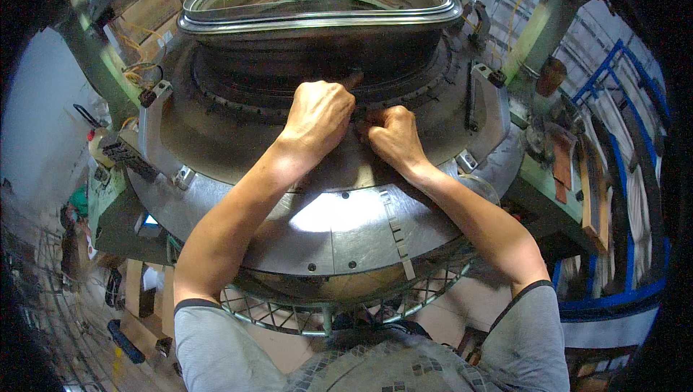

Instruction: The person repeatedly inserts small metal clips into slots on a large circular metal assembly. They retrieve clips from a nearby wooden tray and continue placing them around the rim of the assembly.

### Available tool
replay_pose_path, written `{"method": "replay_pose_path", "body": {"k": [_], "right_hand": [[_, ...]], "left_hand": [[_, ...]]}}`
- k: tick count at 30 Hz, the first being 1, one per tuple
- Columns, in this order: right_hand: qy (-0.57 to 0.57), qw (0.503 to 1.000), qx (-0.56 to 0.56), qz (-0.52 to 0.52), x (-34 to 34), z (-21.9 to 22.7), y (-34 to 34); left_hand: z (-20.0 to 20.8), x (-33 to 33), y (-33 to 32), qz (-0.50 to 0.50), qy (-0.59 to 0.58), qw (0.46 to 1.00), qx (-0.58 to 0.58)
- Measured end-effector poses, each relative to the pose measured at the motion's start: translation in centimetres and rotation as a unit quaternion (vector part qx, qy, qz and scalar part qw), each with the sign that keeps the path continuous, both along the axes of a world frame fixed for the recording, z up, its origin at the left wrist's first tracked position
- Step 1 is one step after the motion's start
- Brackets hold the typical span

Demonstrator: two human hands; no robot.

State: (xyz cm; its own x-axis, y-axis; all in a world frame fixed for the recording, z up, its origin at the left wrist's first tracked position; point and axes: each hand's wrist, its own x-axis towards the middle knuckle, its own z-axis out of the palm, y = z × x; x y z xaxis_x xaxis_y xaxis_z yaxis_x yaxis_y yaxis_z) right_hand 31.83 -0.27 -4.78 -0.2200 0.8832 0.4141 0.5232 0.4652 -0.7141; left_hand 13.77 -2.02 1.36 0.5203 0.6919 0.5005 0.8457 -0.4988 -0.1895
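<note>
A large round machine stands in front of me, with a dark drum [253,63] at its centre. Round the drum's foot runs a band of small studs [238,108], and outside that a dished metal collar [224,143]. Over the near part of this band, my left hand [317,114] is curled closed, knuckles up, one finger reaching toward the drum. Just right of it and lower, my right hand [395,138] is closed with thumb and forefinger together, close to the left. Whatever the fingers hold is hidden or too small to make out.
A shiny toothed metal ring [317,25] tops the drum. Green posts [108,67] flank the machine, and a flat steel rim [354,237] curves before me above a metal lattice guard [289,316]. Blue racking [628,298] stands at the right; a cardboard box [144,320] lies lower left.
</note>
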Motion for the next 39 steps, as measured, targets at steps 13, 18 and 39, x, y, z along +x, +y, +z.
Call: {"method": "replay_pose_path", "body": {"k": [13,18,39], "right_hand": [[-0.020,0.997,-0.061,-0.033,1.2,-1.5,1.5],[0.050,0.993,0.071,-0.081,-1.3,-1.5,4.8],[-0.141,0.930,0.290,-0.176,-1.2,4.4,8.2]], "left_hand": [[0.8,-0.4,0.2,-0.023,-0.008,1.000,-0.003],[1.5,-0.8,1.2,0.014,-0.021,0.999,0.041],[1.6,-1.9,2.4,0.074,0.008,0.997,0.006]]}}
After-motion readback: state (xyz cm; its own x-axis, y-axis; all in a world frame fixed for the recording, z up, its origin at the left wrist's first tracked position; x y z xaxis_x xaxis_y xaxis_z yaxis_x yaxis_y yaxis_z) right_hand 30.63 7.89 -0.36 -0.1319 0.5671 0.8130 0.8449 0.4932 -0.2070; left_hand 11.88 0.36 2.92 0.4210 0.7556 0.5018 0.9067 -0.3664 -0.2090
